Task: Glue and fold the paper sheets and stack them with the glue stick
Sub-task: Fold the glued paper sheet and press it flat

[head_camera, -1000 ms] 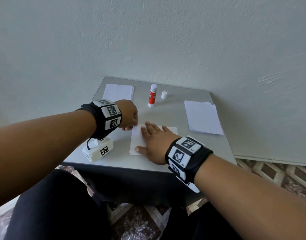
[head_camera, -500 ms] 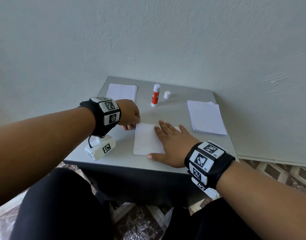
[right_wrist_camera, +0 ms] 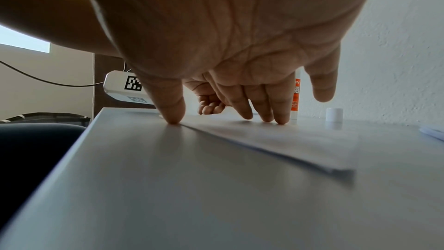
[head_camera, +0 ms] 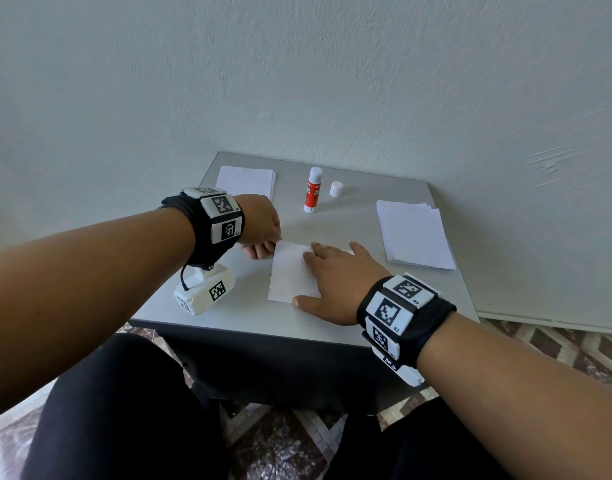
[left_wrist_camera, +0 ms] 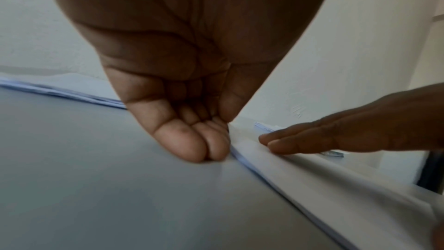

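Nearest, by the counter's (head_camera: 332, 327) front edge, the right hand (head_camera: 335, 282) presses flat, fingers straight, on the folded sheet (head_camera: 290, 271). Left hand (head_camera: 259, 226) pinches the sheet's far left corner, fingers curled. Beyond, toward the back edge, the uncapped glue stick (head_camera: 312, 190) stands upright beside its cap (head_camera: 336, 189), between two paper stacks (head_camera: 413, 233).

The glue stick (right_wrist_camera: 295, 96), showing just beyond the right hand's (right_wrist_camera: 240, 48) fingertips (right_wrist_camera: 280, 119), carries white letters on orange: "UE" over "ICK", partly hidden by the fingers. The wristbands' (head_camera: 398, 311) small codes and square markers are too small to read.
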